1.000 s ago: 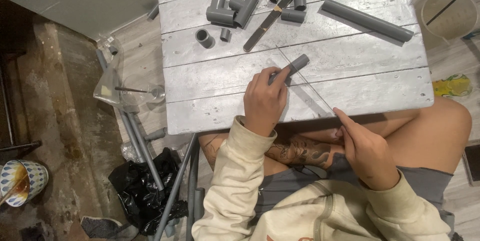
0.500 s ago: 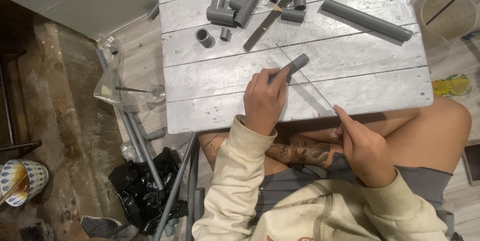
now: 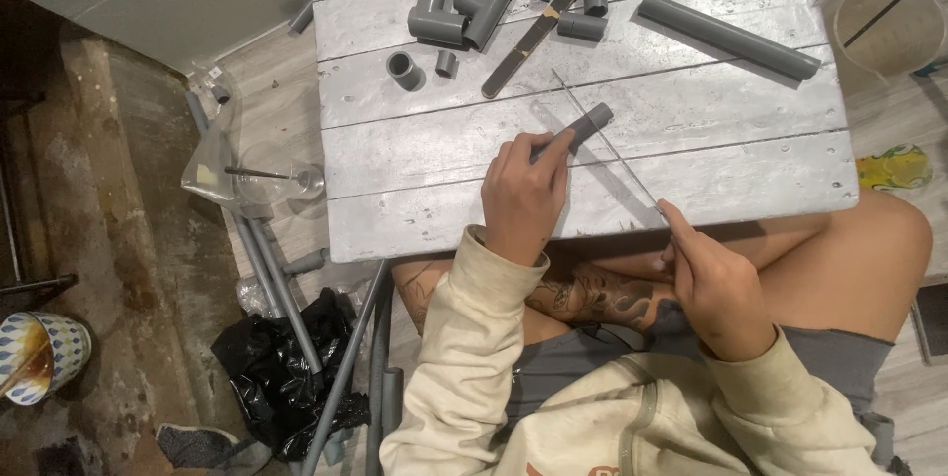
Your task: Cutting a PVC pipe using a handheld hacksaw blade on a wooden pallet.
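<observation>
Mid-frame on the grey plank table (image 3: 415, 155), the left hand (image 3: 523, 199) pins a short pipe piece (image 3: 583, 127) with closed fingers, while the right hand (image 3: 716, 283) pinches a thin blade (image 3: 607, 145) laid across it. The cut looks barely started; no severed end shows. Loose pipes (image 3: 726, 37) and fittings (image 3: 439, 22) crowd the upper frame, well clear of the stroke.

Grey plank table (image 3: 415, 155) carries pipe pieces (image 3: 728, 37) and fittings (image 3: 437, 24).
</observation>
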